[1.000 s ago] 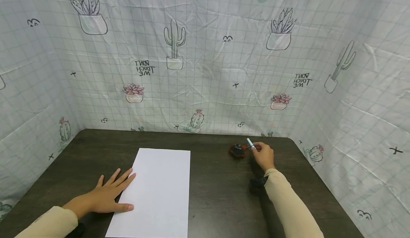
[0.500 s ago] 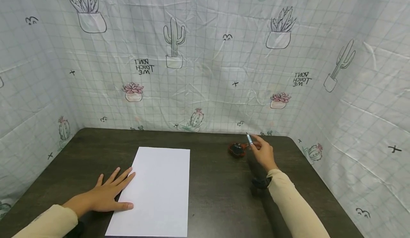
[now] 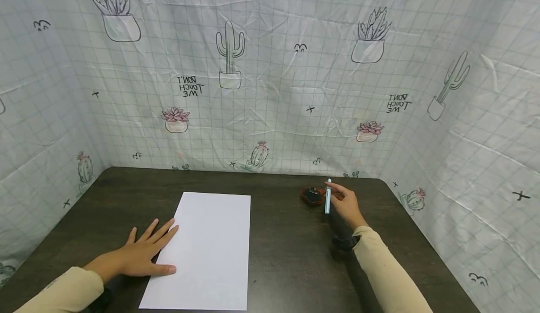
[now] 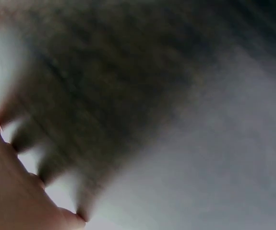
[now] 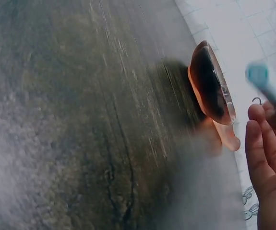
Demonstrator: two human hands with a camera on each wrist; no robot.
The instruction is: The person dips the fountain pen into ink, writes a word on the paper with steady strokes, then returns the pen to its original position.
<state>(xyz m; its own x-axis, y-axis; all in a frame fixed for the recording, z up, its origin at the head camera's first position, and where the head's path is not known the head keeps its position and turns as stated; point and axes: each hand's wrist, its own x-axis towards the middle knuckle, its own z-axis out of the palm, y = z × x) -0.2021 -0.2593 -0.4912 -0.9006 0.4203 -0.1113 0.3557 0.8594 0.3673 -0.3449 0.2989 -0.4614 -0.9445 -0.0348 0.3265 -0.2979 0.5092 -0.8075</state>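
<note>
My left hand (image 3: 141, 257) lies flat with fingers spread, the fingertips and thumb over the left edge of a white sheet of paper (image 3: 211, 252). In the left wrist view the fingertips (image 4: 56, 213) show beside a blurred dark area and a pale surface. At the back right, my right hand (image 3: 347, 207) pinches a light blue pen (image 3: 327, 203) between thumb and fingers. The pen stands nearly vertical in the head view, and its teal end (image 5: 258, 75) points toward the right wrist camera. Just left of the pen is a dark object with an orange see-through rim (image 3: 312, 196).
The dark brown table (image 3: 291, 257) reaches to a white curtain (image 3: 270, 69) printed with cacti, which encloses the back and both sides. In the right wrist view, the orange-rimmed object (image 5: 209, 86) shows a rounded stub. A black wrist strap (image 3: 345, 242) is on the right wrist.
The right hand has turned the pen from a slant to nearly vertical, its lower end now showing below the fingers. The left hand and the paper have stayed in place.
</note>
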